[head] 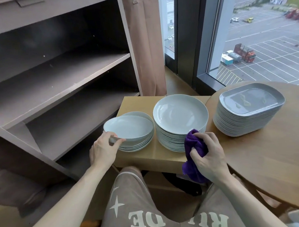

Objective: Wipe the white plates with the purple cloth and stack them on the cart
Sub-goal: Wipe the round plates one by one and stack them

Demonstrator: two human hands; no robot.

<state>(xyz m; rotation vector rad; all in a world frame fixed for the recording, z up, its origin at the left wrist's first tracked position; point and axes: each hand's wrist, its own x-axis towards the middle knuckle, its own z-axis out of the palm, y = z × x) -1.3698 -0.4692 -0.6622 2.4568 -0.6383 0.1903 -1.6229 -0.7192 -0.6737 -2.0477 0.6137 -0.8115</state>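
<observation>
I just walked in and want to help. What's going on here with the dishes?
A seated person is working through white plates. The left hand pinches the rim of the top white plate, which is tilted up off the short stack on the cardboard box. The right hand holds the bunched purple cloth in front of the taller stack next to it.

— What is worn?
— Taupe shorts (133, 195), a white stripe (130, 173) at the hem, a white four-pointed star (116, 204) and big white block letters (138, 220) printed on them.
— And the arms (62, 200)?
— Uncovered; left hand (103, 151) and right hand (209, 155) bare too.
</observation>
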